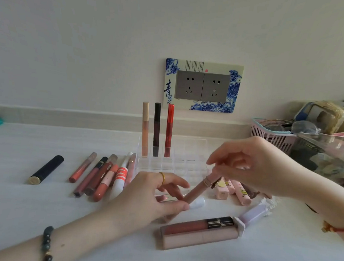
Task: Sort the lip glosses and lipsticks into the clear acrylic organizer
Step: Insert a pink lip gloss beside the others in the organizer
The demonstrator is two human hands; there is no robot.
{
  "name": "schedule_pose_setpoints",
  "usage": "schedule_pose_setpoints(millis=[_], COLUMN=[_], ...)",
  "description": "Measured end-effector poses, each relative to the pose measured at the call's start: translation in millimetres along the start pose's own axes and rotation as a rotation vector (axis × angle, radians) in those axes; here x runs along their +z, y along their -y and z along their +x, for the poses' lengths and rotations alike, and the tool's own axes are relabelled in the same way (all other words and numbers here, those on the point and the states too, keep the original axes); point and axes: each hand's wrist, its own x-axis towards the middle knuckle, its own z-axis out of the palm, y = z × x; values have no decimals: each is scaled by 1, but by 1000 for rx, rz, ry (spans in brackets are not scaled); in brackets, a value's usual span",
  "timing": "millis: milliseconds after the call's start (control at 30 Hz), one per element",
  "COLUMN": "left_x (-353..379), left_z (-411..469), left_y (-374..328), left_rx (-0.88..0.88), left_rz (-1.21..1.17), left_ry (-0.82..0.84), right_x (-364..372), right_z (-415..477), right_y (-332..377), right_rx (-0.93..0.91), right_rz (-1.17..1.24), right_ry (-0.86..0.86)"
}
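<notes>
The clear acrylic organizer stands mid-table with three tall lip glosses upright in its back row: beige-capped, black and red. My right hand grips the top of a tilted pink lip gloss tube with gold rings, just in front of the organizer. My left hand rests on the table below it, fingers closed on a white-capped tube. A row of several glosses lies left of the organizer, and a black lipstick lies farther left.
A large pink boxed gloss and a lilac tube lie near the front. Small pink lipsticks lie under my right hand. A pink basket and clear bags crowd the right. A socket panel is on the wall.
</notes>
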Motion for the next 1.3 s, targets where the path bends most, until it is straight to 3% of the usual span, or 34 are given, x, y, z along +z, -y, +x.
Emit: schedule_pose_setpoints(millis=[200, 400, 633, 767, 1100, 1300], left_x=[3, -1, -12, -13, -30, -42], left_z=[22, 46, 70, 78, 86, 87], left_y=[-11, -15, -16, -13, 4, 3], left_rx=[36, 61, 59, 42, 44, 67], left_rz=[-183, -298, -451, -443, -427, -488], left_ry=[-26, -153, -178, -209, -398, -498], right_x=[-9, -15, -24, -19, 2, 15], right_z=[26, 50, 71, 80, 110, 119], right_y=[13, 20, 10, 4, -14, -25], right_rx=[-41, -42, 82, 79, 24, 22], right_rz=[40, 128, 447, 450, 374, 303], right_ry=[-188, -375, -275, -284, -587, -613])
